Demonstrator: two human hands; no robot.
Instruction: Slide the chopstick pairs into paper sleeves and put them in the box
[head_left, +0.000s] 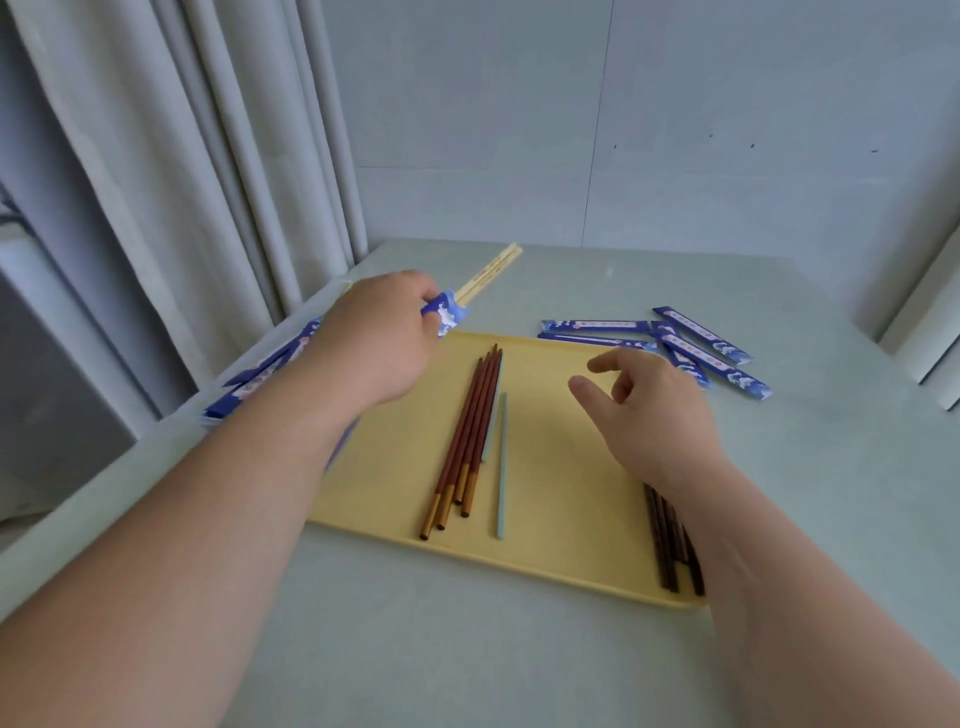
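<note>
The box (208, 422) on the left held several blue sleeves (260, 371). The yellow tray (561, 467) carried red-brown chopsticks (467, 436), a pale blue pair (502, 462) and, at its near right corner, dark brown chopsticks (670, 540) partly under the forearm. The left hand (379, 332) gripped a sleeved pair (447, 314) at the box's far end, pale wooden tips (491, 273) sticking out. The right hand (649, 410) hovered over the tray, fingers loose, holding nothing. More sleeves (701, 348) lay on the table, just right of the tray's far end.
</note>
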